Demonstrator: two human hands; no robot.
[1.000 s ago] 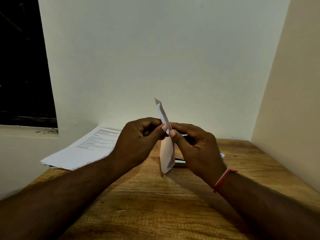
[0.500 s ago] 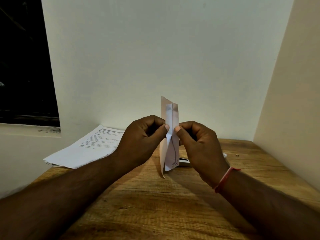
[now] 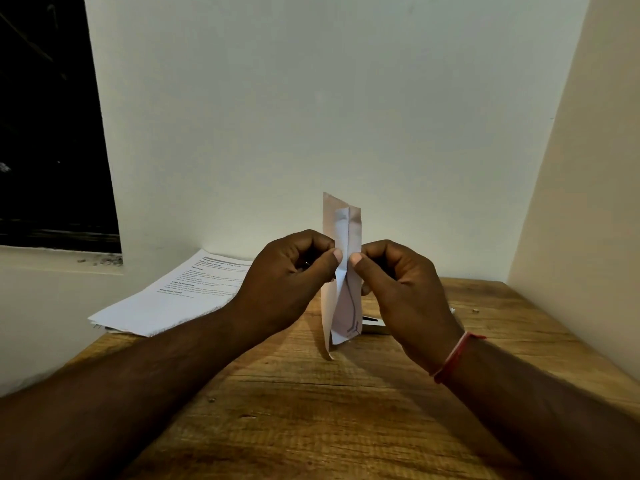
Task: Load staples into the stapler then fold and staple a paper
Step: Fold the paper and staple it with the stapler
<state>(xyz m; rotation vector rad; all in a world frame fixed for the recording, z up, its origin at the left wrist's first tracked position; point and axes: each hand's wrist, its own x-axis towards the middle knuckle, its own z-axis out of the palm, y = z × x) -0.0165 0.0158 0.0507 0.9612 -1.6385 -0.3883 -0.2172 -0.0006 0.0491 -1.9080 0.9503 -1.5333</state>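
A narrow folded white paper (image 3: 343, 230) stands upright in the air above the wooden table (image 3: 311, 410), with a pen line on its lower half. My left hand (image 3: 287, 282) pinches its left edge at mid-height between thumb and fingers. My right hand (image 3: 401, 289) pinches the right edge at the same height. Behind the paper and my right hand, a small part of the stapler (image 3: 373, 323) lies on the table, mostly hidden.
A stack of printed sheets (image 3: 173, 299) lies at the table's back left corner, overhanging the edge. White walls close the table at the back and right. A small metal bit (image 3: 476, 310) lies at the back right. A dark window is at the left.
The paper has turned from edge-on to facing me and stands straighter. Both hands have shifted slightly up and apart, still pinching it at the middle.
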